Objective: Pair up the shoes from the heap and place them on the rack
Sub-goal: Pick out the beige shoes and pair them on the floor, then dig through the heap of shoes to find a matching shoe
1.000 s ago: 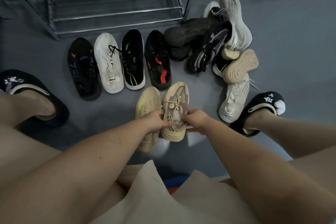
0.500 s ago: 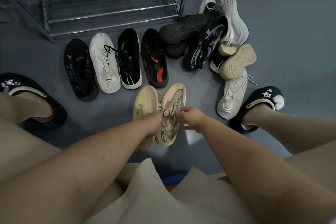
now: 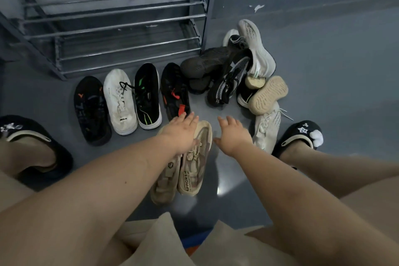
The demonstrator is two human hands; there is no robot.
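Beige pair: two beige knit lace-up trainers [image 3: 190, 170] lie side by side on the grey floor between the person's knees, toes toward the rack; likely light and soft-walled, so the heel collar or the stiffer sole edge is the place to take hold
Heap: the jumbled heap of dark and pale trainers [image 3: 235, 71] sits to the right of the rack's foot, several soles up
Row: four single dark and white shoes [image 3: 131, 101] stand lined up before the rack
Rack: the grey metal rod shoe rack [image 3: 112, 17] holds nothing visible
Left grip: left hand [image 3: 181, 134] spread, fingers extended, over the pair's toes, holding nothing; contact uncertain
Right grip: right hand [image 3: 234, 136] spread, empty, just beside the pair
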